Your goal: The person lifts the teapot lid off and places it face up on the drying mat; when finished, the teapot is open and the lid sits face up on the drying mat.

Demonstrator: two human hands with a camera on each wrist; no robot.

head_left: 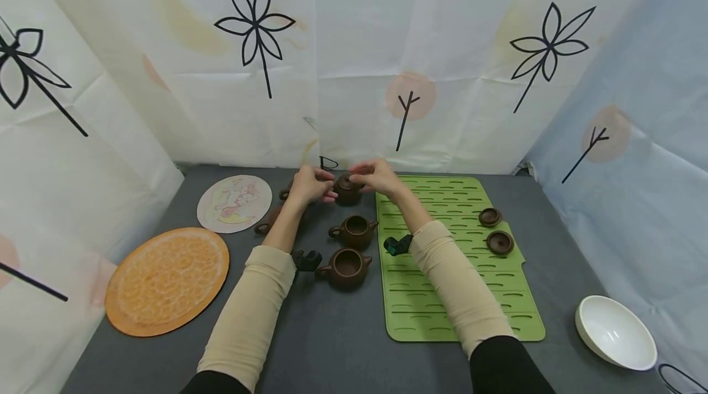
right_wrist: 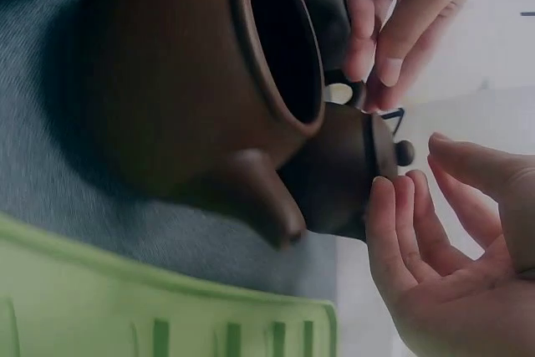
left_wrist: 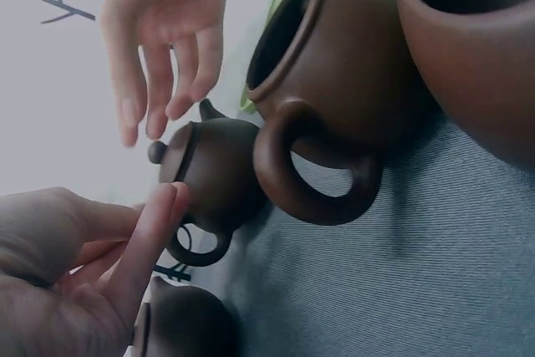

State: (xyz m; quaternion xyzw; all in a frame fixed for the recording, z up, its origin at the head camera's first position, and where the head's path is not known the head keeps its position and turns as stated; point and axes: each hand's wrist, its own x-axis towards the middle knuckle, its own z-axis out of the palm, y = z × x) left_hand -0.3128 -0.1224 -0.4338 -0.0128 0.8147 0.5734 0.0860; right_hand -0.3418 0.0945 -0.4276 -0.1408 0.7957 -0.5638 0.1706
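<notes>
One lidded pot (head_left: 347, 193) between left hand (head_left: 313, 185) and right hand (head_left: 378, 177), table's (head_left: 337, 338) far side. Left: fingers loosely bent, holding nothing. Right: fingers relaxed, tips at lid (right_wrist: 384, 150), contact uncertain; thumb apart from knob (right_wrist: 405, 153). Two lidless pots (head_left: 356, 240) nearer; two lids (head_left: 499, 243) on green mat (head_left: 420, 320).

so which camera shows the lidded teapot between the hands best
The left wrist view: the lidded teapot shows its knob, spout and handle there. The head view shows it small, from above; the right wrist view shows it partly behind an open teapot.
</notes>
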